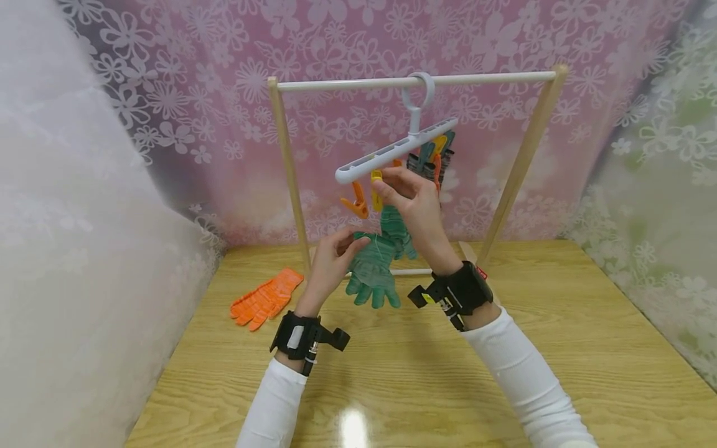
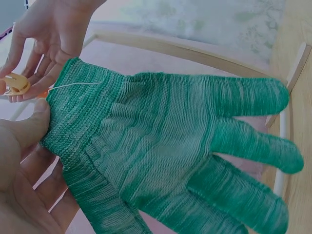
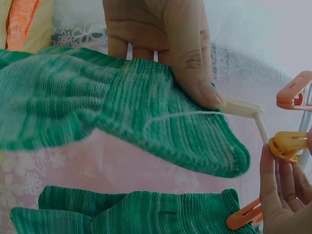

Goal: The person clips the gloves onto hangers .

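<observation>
A green striped knit glove [image 2: 161, 136] hangs fingers down, its cuff pinched between the thumb and fingers of my left hand [image 1: 334, 260]. A loose white thread crosses that cuff. My right hand [image 1: 417, 211] pinches a yellow clothespin [image 1: 376, 190] just under the grey hanger [image 1: 392, 152], above and to the right of the held cuff. An orange clothespin [image 1: 357, 202] dangles from the hanger's near end, with nothing in it. Behind the hands a second green glove [image 3: 146, 212] hangs from another orange clothespin [image 3: 243, 214].
The hanger hooks over the white bar [image 1: 493, 78] of a wooden-legged rack [image 1: 521, 165]. Dark gloves [image 1: 417, 163] hang at its far end under several clothespins. An orange glove [image 1: 266, 298] lies on the wooden table [image 1: 426, 386] at left. Flowered curtains surround the table.
</observation>
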`<move>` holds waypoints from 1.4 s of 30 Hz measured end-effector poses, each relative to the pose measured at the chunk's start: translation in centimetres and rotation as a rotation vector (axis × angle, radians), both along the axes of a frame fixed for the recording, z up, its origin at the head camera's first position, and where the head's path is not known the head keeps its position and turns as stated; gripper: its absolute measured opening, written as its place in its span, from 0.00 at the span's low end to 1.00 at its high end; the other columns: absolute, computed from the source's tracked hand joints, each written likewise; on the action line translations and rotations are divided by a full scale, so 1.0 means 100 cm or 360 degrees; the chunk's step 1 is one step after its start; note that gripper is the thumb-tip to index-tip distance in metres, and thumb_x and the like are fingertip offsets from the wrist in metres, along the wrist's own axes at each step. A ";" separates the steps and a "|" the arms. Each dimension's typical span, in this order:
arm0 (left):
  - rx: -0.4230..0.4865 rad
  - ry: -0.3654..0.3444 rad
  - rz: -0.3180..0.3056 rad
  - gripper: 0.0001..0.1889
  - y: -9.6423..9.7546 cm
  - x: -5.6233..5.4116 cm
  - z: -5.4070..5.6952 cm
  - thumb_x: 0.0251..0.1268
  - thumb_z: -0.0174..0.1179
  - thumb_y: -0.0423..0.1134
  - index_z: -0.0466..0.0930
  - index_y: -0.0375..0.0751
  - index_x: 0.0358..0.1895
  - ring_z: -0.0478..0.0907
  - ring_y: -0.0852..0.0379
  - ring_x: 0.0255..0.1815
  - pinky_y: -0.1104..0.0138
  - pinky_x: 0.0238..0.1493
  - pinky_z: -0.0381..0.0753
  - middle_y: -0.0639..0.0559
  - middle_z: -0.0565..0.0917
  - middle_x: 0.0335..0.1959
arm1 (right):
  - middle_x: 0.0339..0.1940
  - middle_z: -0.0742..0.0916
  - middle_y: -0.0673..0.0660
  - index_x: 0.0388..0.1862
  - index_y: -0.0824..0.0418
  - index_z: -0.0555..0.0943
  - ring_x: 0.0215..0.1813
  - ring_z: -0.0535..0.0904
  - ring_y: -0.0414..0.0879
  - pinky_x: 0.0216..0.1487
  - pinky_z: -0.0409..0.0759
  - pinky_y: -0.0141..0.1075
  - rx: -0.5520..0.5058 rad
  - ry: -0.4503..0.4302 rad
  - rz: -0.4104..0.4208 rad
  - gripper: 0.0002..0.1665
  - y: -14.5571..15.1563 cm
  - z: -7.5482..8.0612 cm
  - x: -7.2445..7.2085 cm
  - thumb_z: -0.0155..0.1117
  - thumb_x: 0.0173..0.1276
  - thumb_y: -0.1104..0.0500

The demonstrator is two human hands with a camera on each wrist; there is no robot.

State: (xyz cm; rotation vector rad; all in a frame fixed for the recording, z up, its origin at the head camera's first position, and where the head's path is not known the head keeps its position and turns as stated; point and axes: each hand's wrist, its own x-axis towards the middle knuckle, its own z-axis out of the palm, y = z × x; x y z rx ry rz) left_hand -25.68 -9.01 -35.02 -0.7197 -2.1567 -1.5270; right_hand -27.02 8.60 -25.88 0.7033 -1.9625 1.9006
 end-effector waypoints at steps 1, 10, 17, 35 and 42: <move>-0.0004 0.0003 0.0017 0.11 0.001 0.000 0.001 0.74 0.61 0.37 0.78 0.34 0.33 0.64 0.61 0.18 0.70 0.25 0.61 0.41 0.74 0.16 | 0.54 0.87 0.63 0.59 0.69 0.81 0.50 0.84 0.42 0.52 0.84 0.39 -0.0006 -0.0003 0.0003 0.18 0.000 0.000 0.000 0.66 0.73 0.63; 0.0161 -0.0046 -0.0006 0.11 0.009 0.000 0.011 0.74 0.62 0.38 0.85 0.35 0.50 0.70 0.68 0.19 0.71 0.25 0.64 0.40 0.79 0.21 | 0.44 0.87 0.49 0.54 0.67 0.82 0.47 0.83 0.45 0.46 0.83 0.37 -0.0044 0.0003 0.0027 0.14 -0.002 0.001 -0.003 0.65 0.74 0.61; 0.0229 0.0026 0.0047 0.12 0.015 -0.003 0.016 0.74 0.62 0.38 0.84 0.35 0.53 0.77 0.57 0.23 0.70 0.28 0.69 0.45 0.78 0.20 | 0.42 0.86 0.48 0.49 0.65 0.81 0.47 0.83 0.46 0.47 0.83 0.37 -0.0115 -0.0021 0.0084 0.08 -0.002 0.003 -0.003 0.64 0.75 0.62; 0.0357 0.0123 0.0132 0.12 0.023 -0.006 0.028 0.74 0.61 0.33 0.83 0.29 0.53 0.87 0.43 0.48 0.62 0.47 0.86 0.35 0.88 0.46 | 0.40 0.87 0.47 0.44 0.59 0.82 0.44 0.82 0.45 0.45 0.82 0.36 -0.0206 -0.0017 0.0108 0.03 -0.001 0.002 -0.004 0.63 0.75 0.64; 0.0428 0.0150 0.0137 0.10 0.025 -0.009 0.029 0.76 0.59 0.33 0.82 0.30 0.52 0.88 0.45 0.47 0.70 0.43 0.82 0.35 0.89 0.43 | 0.39 0.86 0.46 0.44 0.61 0.83 0.42 0.81 0.45 0.46 0.80 0.37 -0.0177 -0.0003 0.0087 0.03 -0.001 0.000 -0.004 0.64 0.74 0.64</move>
